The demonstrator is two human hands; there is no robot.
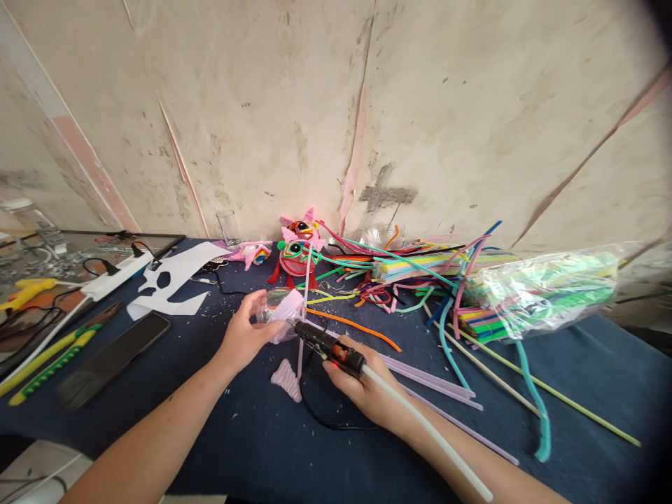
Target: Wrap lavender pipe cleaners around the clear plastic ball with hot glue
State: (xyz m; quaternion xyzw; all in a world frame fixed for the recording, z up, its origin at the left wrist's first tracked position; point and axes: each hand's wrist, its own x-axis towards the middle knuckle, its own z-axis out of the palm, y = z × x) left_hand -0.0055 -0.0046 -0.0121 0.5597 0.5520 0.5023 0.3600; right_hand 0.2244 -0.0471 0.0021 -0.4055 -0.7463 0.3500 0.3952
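Note:
My left hand point(246, 332) is closed round a clear rounded plastic piece point(270, 301), its kind unclear, partly covered by lilac pipe cleaner strips point(288, 306). In my right hand point(362, 388) is a black hot glue gun point(328, 348), a long white glue stick point(428, 434) trailing from its back. The gun's nozzle points at the lilac strips; whether it touches them I cannot tell. One lilac pipe cleaner point(308, 273) rises upright beside the piece. Below lies a small lilac fuzzy shape point(286, 381). Several loose lilac pipe cleaners point(430, 381) lie right of the gun.
Fuzzy lion-like heads point(298, 255) stand near the wall. Bundled coloured pipe cleaners in a plastic bag point(556, 290) lie right, with loose ones around. At left are a phone point(113, 360), green-yellow handled pliers point(60, 357), cut white paper point(178, 280) and a power strip point(116, 274). A black cord point(315, 413) crosses the cloth.

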